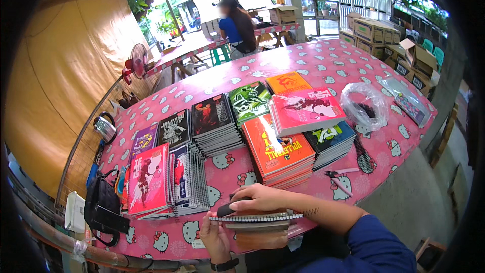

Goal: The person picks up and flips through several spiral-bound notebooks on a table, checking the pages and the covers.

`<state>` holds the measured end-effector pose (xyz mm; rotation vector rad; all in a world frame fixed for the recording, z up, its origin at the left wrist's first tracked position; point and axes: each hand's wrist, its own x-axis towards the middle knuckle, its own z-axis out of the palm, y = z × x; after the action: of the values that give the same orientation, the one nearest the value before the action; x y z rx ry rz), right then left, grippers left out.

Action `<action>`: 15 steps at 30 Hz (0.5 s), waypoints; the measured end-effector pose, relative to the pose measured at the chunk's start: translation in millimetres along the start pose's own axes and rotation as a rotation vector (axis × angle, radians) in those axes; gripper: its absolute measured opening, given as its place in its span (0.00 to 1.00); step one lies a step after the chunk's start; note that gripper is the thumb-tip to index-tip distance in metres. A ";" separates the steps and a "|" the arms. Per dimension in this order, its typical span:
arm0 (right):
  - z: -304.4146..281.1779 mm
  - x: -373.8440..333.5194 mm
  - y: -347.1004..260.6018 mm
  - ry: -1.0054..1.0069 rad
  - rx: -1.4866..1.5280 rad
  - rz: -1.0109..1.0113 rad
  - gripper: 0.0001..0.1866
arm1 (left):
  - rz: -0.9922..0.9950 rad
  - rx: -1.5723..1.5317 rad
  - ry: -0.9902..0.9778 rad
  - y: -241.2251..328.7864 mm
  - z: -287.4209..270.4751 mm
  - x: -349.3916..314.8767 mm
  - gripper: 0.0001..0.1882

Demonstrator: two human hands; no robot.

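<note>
Close to the table's front edge, a notebook (257, 218) is held on its edge with its punched spine upward. A wire coil (311, 211) runs along that spine and sticks out past its right end. My left hand (214, 237), with a dark band on the wrist, is closed on the notebook's left end. Over the spine, my right hand (260, 197) closes around a black rounded object (233, 207) whose kind I cannot make out. Beneath the notebook, a brown flap or board (262, 239) shows. Pink-handled pliers (341, 182) lie to the right.
Stacked spiral notebooks (279, 146) fill the middle, with pink-covered ones (148, 179) at left. A coil of clear plastic (362, 106) and a wire-like bundle (362, 154) lie at right. A black bag (101, 199) sits far left. Beyond, a person (237, 28) sits near cardboard boxes (374, 33).
</note>
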<state>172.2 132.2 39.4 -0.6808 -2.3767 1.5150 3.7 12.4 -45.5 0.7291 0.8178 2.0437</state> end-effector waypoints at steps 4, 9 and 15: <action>-10.8 -41.7 -0.9 0.138 0.437 -0.047 0.23 | -0.019 0.165 -0.017 10.7 -8.6 5.2 0.14; -10.2 -135.9 51.9 0.499 0.293 -0.052 0.24 | 0.037 0.310 -0.262 18.2 -7.0 21.4 0.12; 12.3 -178.3 112.6 0.695 -0.857 0.195 0.29 | 0.083 0.226 -0.398 11.4 3.6 31.1 0.16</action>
<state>349.2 72.4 -59.2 -1.3572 -2.3107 0.1185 -14.9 34.0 -28.3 1.2663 0.7995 1.8055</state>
